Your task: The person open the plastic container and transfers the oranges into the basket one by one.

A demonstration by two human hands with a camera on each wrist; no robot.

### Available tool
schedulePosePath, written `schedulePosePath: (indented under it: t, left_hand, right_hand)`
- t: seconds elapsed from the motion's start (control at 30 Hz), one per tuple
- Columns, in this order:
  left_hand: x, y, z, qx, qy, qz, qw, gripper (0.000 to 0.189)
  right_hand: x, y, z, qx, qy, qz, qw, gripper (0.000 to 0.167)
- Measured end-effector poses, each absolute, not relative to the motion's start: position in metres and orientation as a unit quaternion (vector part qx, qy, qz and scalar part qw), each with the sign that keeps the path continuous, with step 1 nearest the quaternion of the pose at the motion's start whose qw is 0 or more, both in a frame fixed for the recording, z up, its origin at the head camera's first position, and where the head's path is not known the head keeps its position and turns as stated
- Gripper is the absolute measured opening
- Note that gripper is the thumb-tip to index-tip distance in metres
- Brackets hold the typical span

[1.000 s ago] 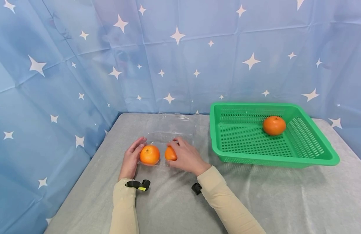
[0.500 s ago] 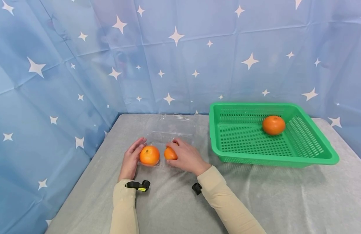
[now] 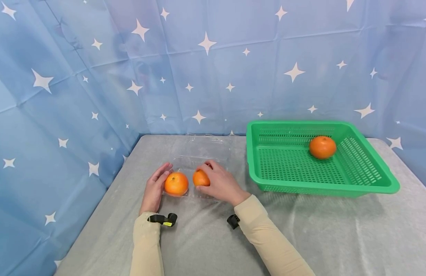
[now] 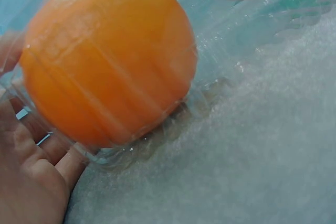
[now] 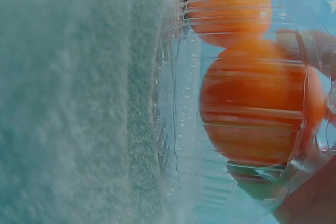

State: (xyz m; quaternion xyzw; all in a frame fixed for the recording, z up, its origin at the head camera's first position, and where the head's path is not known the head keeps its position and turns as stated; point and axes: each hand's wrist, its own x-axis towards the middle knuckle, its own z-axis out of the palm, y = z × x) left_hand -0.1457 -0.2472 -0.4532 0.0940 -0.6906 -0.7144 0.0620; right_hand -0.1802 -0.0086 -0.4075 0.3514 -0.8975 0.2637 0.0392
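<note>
Blue cloth with white four-pointed stars rose at twelve o'clock and down my ten o'clock side, behind the grey-covered tabletop. A green perforated basket sat toward two o'clock from my hands. My beige sleeves came in from about five and seven o'clock. In front of me lay a clear plastic container, its lid folded back toward twelve o'clock and its ribbed base nearest me. My right hand reached over the base from the three o'clock side, thumb and fingers clamped on one orange, which showed through the clear wall in the right wrist view. My left hand stood along the nine o'clock side, its fingers loosely extended and gripping nothing; I could not tell how firmly they met the plastic. Beside it, a second orange sat inside the base at nine o'clock, with a small gap between it and the held one in the head view. A third orange rested in the basket, toward two o'clock on its floor. Smallest were the black wrist devices at my cuffs.
</note>
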Motion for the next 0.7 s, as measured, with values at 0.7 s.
schedulePosePath:
  t: [0.7]
  left_hand:
    - [-0.146, -0.247, -0.454, 0.095, -0.691, -0.714, 0.064, 0.046]
  right_hand:
    - [-0.183, -0.005, -0.397, 0.316, -0.887, 0.336, 0.035, 0.068]
